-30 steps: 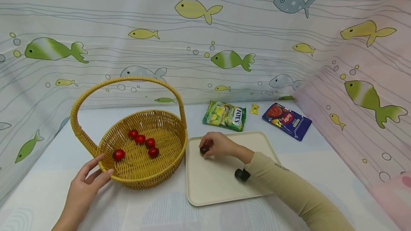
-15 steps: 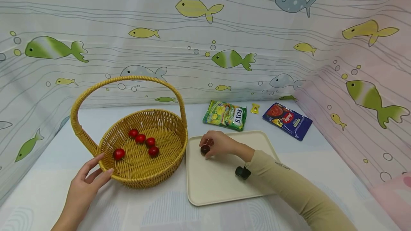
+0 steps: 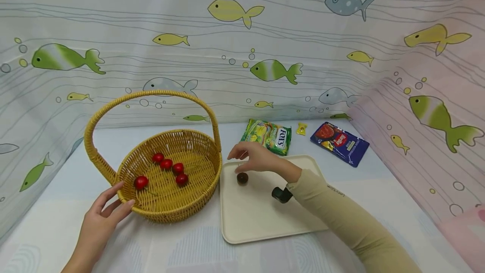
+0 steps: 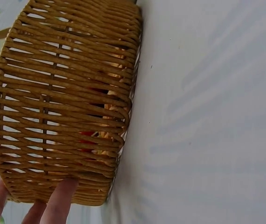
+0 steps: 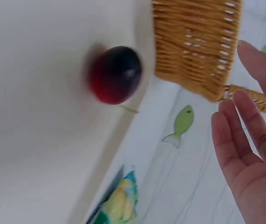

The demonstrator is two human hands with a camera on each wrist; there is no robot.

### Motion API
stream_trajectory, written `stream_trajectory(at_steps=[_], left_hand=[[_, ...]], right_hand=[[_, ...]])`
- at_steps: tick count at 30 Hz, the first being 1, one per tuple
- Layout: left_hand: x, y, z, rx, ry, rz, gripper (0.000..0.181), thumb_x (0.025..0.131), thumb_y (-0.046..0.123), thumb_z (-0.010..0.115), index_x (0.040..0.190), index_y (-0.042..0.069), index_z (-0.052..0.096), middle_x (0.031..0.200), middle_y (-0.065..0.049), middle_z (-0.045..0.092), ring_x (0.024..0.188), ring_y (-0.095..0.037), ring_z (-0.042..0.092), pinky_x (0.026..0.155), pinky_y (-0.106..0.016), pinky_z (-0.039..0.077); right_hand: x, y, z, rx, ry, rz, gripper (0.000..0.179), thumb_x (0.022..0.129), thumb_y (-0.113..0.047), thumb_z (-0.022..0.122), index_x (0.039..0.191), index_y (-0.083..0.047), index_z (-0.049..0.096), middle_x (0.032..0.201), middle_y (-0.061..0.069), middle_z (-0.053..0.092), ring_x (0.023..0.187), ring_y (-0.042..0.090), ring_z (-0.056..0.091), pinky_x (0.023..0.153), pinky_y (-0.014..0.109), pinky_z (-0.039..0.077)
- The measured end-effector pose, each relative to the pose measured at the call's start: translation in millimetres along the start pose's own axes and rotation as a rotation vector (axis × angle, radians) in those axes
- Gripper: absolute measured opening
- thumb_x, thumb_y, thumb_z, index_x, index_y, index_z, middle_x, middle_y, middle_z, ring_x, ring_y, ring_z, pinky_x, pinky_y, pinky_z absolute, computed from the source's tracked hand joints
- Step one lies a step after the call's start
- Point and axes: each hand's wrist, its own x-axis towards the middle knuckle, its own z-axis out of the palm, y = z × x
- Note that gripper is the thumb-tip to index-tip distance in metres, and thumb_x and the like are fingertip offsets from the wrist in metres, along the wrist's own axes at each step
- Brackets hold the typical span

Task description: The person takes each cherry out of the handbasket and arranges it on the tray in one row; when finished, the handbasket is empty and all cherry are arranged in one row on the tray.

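Note:
My left hand (image 3: 100, 218) grips the near left side of a yellow woven basket (image 3: 170, 214), thumb at the rim. In the left wrist view, fingers (image 4: 60, 200) lie against its outer wall (image 4: 63, 93). Several red cherries (image 3: 141, 182) lie inside the basket, below its tall arched handle. A single dark red cherry (image 3: 242, 178) with a thin green stem rests on the cream tray (image 3: 261, 222), near the far left corner. My right hand (image 3: 257, 157) hovers above and beyond it with parted fingers. The right wrist view shows this hand (image 5: 251, 140) holding nothing, apart from the cherry (image 5: 116, 74).
Behind the tray lies a green FOX'S packet (image 3: 280, 138), partly covered by my right hand. A small yellow wrapped piece (image 3: 301, 128) and a dark blue Barilla pouch (image 3: 341, 143) lie to its right. Fish-printed cloth (image 3: 227, 45) rises behind the table.
My right hand has moved off the dark cherry, rising and shifting back with its fingers spread wider. The cherry stays on the tray in nearly the same spot. My left hand holds still.

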Motion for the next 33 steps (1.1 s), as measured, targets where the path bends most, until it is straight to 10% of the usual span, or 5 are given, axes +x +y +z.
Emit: stream_trajectory(at_steps=[6, 14, 33], left_hand=[[-1.0, -0.2, 0.1, 0.018, -0.016, -0.02, 0.067, 0.091, 0.028, 0.063, 0.147, 0.021, 0.028, 0.148, -0.007, 0.018, 0.123, -0.012, 0.036, 0.073, -0.008, 0.047], [0.7, 1.4, -0.7, -0.076, -0.016, 0.025, 0.064, 0.09, 0.021, 0.064, 0.145, 0.018, 0.032, 0.145, -0.004, 0.02, 0.1, 0.013, 0.042, 0.071, -0.01, 0.05], [0.9, -1.0, 0.1, -0.015, -0.002, -0.001, 0.066, 0.09, 0.025, 0.064, 0.146, 0.021, 0.03, 0.149, -0.005, 0.017, 0.101, 0.012, 0.04, 0.071, -0.009, 0.049]], right_hand=[[16.3, -17.6, -0.3, 0.014, -0.005, -0.039, 0.032, 0.076, -0.006, 0.077, 0.106, -0.003, 0.064, 0.104, 0.007, 0.061, 0.094, 0.015, 0.057, 0.085, 0.03, 0.05], [43.8, -36.9, 2.1, 0.053, -0.063, -0.06, 0.031, 0.078, -0.003, 0.075, 0.107, -0.006, 0.064, 0.108, 0.007, 0.061, 0.099, 0.021, 0.057, 0.087, 0.032, 0.049], [91.5, -55.6, 14.9, 0.104, -0.125, -0.022, 0.031, 0.079, -0.002, 0.074, 0.108, -0.004, 0.064, 0.104, 0.003, 0.062, 0.095, 0.018, 0.057, 0.08, 0.017, 0.048]])
